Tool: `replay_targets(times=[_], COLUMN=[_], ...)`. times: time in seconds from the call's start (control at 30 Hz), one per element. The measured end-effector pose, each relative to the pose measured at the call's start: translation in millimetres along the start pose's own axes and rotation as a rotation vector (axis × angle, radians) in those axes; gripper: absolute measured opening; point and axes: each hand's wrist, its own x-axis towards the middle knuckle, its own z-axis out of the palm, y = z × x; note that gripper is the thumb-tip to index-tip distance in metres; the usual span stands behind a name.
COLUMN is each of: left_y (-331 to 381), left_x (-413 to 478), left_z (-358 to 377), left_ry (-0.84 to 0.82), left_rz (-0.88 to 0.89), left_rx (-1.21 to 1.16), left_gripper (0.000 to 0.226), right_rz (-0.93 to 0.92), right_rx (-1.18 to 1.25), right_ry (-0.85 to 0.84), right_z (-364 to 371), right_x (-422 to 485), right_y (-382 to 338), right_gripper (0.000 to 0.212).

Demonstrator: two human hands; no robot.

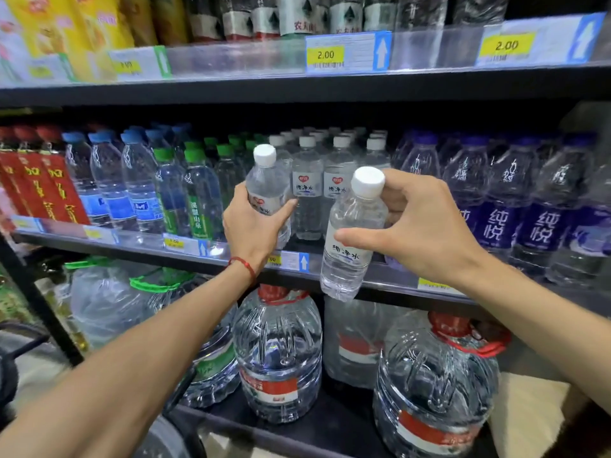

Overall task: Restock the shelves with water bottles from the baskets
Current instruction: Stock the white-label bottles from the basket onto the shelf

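My left hand [253,228] grips a white-capped water bottle [267,180] round its middle, upright at the front of the middle shelf [139,241], beside the row of matching white-capped bottles [307,190]. My right hand [416,226] holds a second white-capped bottle [350,246] near its top, thumb in front. That bottle hangs tilted just before the shelf edge, its base below the shelf lip. No basket is in view.
Green-capped [198,193], blue-capped [109,180] and purple-labelled bottles [496,206] fill the middle shelf on both sides. Large jugs with red caps [277,352] stand on the lower shelf. The upper shelf [347,54] carries price tags and more bottles.
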Motion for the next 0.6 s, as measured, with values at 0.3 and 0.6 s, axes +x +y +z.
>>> replay_targets(times=[0.3, 0.6], left_y=[-10.5, 2.3], left_x=[15.0, 21.5], left_z=[14.8, 18.5], left_ry=[0.025, -0.085], left_rz=[-0.2, -0.256], left_rx=[0.07, 0.237], left_gripper=[0.059, 0.069], right_rz=[0.034, 0.038], right_rx=[0.003, 0.003], right_ry=[-0.019, -0.025], right_z=[1.5, 1.2], right_x=[-3.7, -11.1], right_y=[-0.3, -0.7], right_gripper=[0.05, 0.056])
